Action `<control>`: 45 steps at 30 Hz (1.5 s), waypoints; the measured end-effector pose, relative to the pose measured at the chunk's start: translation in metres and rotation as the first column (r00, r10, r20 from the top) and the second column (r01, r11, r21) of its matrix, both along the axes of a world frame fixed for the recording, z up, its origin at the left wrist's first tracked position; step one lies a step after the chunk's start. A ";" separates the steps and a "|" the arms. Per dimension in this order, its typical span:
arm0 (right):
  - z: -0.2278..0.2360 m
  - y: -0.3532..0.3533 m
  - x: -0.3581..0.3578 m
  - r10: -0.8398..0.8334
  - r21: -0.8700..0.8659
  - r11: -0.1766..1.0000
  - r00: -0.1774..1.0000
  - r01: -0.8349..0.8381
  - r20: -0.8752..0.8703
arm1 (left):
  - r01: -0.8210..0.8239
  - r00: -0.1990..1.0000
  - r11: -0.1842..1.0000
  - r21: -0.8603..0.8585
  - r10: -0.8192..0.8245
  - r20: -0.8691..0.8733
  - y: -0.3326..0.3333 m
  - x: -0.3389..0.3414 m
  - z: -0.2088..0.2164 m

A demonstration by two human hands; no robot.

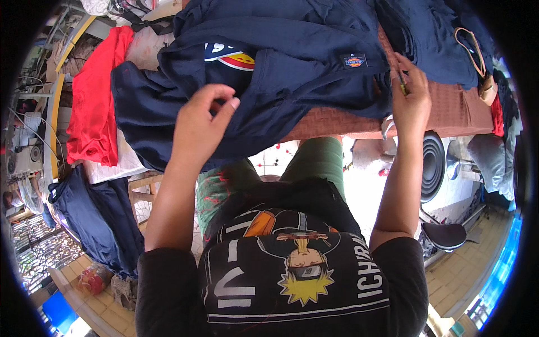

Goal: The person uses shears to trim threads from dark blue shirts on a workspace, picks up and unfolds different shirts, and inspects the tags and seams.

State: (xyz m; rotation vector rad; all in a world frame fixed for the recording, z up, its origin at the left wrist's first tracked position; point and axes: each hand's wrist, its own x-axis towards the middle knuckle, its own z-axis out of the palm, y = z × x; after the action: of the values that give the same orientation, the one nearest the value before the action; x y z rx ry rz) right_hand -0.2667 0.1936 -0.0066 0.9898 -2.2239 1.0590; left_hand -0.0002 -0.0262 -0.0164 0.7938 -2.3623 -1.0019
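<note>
- Garment (292, 76) on counter (457, 115), before the person.
- Left hand (205, 121) over garment's left part; right hand (412, 98), small object (402, 86) within, at right edge.
- Clothing pile (432, 42) on counter, right of garment.
- Loose cloth (96, 104) left of garment.

Bright light bleaches the floor (360, 197) right of centre to a glaring white and leaves a bluish glare along the lower right rim, while the navy garment (163, 106) shows dark with softly shaded folds, and the fisheye view bends straight edges toward its black circular border.
</note>
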 end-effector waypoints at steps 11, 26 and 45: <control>-0.034 -0.070 0.080 0.541 -0.022 0.816 0.749 -0.578 0.383 | 0.263 0.962 0.963 0.062 -0.267 0.061 0.029 -0.059 0.006; -0.048 -0.069 0.067 0.568 -0.266 0.786 0.480 -0.558 0.668 | 0.301 0.949 0.938 0.175 -0.313 0.046 0.015 -0.061 -0.013; -0.032 -0.043 0.067 0.644 -0.123 0.668 0.487 -0.734 0.591 | 0.255 0.959 0.886 0.388 -0.283 0.016 0.022 -0.053 -0.018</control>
State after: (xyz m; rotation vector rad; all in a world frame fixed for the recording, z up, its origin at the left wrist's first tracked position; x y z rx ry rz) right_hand -0.2001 0.1503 -0.0382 1.9735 -2.4245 1.7812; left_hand -0.0527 -0.0043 -0.0343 0.6506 -2.4161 -1.6146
